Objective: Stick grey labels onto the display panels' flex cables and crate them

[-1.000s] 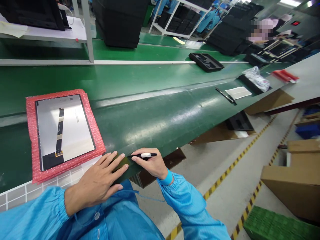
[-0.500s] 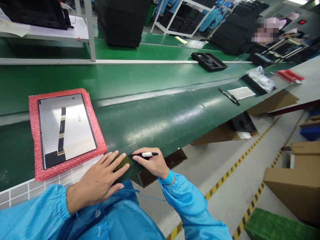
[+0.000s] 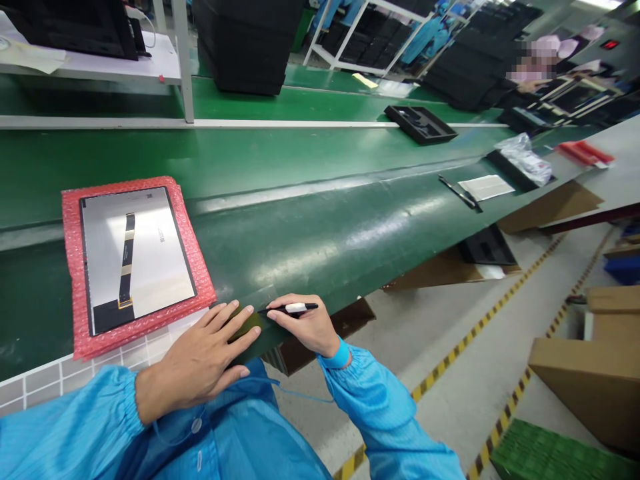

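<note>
The right hand (image 3: 314, 330) has a black pen (image 3: 296, 307) with a white section pinched between thumb and fingers, which are closed around it close to the writing end, a grip that seems meant for fine control of the tip. The left hand (image 3: 197, 360) lies palm down at the near edge of the green tabletop (image 3: 300, 247), its fingers open and spread, gripping nothing; they rest over a small olive piece (image 3: 249, 322), probably to keep it flat and steady, though its full outline is hidden beneath them. The pen is just to the right of those spread fingers, by the right end of the olive piece; whether its tip touches that piece or only the tabletop beside it, I cannot tell. It points left, towards the left hand, with its blunt end to the right, and its long axis runs left to right, almost along the near edge, lying low over the surface. To the left, a flat screen panel (image 3: 167, 267) rests with its silvery face up on red bubble wrap (image 3: 191, 247), which presumably cushions it against the hard tabletop. The panel's long side runs from near to far, slightly slanted, and a dark ribbon cable (image 3: 128, 250) lies along it the same way. A grey sheet with white grid lines (image 3: 45, 385) lies at the near left edge, partly under the wrap.
</note>
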### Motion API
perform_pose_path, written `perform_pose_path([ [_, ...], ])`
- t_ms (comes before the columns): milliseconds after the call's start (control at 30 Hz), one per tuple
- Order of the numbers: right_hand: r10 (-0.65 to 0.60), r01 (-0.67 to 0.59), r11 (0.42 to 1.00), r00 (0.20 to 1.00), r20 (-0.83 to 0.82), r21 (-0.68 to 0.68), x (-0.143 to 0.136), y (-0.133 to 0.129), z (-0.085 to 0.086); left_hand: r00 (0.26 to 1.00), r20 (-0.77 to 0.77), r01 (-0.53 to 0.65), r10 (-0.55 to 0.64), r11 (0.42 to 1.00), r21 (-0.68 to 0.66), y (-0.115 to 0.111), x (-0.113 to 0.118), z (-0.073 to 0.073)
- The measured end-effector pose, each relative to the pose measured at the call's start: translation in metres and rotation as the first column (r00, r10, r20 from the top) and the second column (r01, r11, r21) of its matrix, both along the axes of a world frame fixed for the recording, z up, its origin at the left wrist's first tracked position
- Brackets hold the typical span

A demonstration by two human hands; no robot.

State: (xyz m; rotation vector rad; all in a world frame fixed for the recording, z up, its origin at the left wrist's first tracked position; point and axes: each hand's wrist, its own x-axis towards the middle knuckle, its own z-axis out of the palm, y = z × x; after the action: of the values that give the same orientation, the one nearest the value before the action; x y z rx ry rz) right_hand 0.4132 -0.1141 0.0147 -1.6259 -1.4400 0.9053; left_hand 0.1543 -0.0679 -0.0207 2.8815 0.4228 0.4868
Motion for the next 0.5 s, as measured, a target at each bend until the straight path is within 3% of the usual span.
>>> perform_pose_path([
  [300, -0.139, 0.13, 0.99, 0.973, -0.184, -0.061, 0.004, -0.003, 0.008, 1.0, -0.004, -0.004, 0.004, 0.998, -0.056, 0.0, 0.0, -0.001],
  [400, -0.205, 0.206, 0.979, 0.965, -0.161, -0.015, 0.004, -0.002, 0.019, 1.0, 0.01, 0.007, -0.007, 0.998, -0.056, 0.002, 0.001, 0.001],
  [500, -0.231, 0.237, 0.969, 0.969, -0.092, 0.065, 0.0, 0.006, 0.035, 0.998, 0.055, 0.029, -0.03, 0.999, 0.027, 0.003, 0.002, 0.01],
])
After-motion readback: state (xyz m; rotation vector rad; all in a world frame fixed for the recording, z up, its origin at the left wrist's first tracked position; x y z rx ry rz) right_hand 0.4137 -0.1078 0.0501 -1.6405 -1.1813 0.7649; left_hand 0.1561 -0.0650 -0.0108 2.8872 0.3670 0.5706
